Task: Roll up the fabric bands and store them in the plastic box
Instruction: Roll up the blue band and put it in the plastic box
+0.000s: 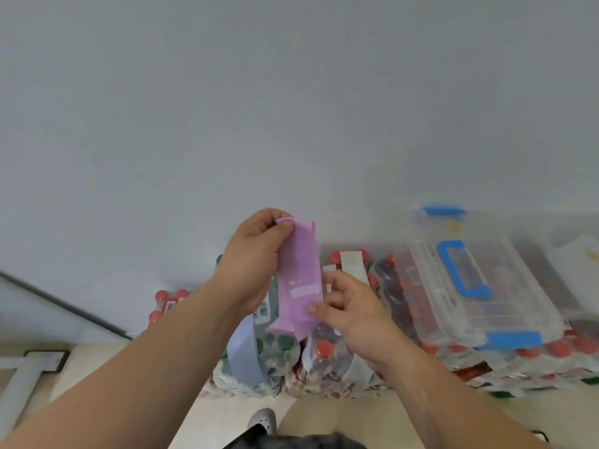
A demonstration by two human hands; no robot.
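Nearest to us, at the bottom edge, lies a strip of dark clothing, and just beyond it a pale shoe stands on the beige floor. Both our bare forearms reach forward and meet in the middle of the view. Our right hand is the lower of the two. Its fingers are curled, and its thumb presses the lower part of the lilac fabric band against them in a pinch. Below that pinch the band's bottom end curls over on itself. Our left hand is higher up and grips the band's top end between thumb and curled fingers, so the band hangs upright between the two hands, above the bottles, with a white printed mark facing us. Under and behind the hands, shrink-wrapped packs of bottles sit on the floor against the wall, some with red caps and some with green. A grey-blue band is draped over the green-capped pack, and a whitish band lies over the red-capped one, partly hidden by our right hand. To the right, the clear plastic box rests on top of the red-capped packs, with its blue handle and blue latches showing; whether anything is inside we cannot tell. Behind everything rises a plain grey-white wall.
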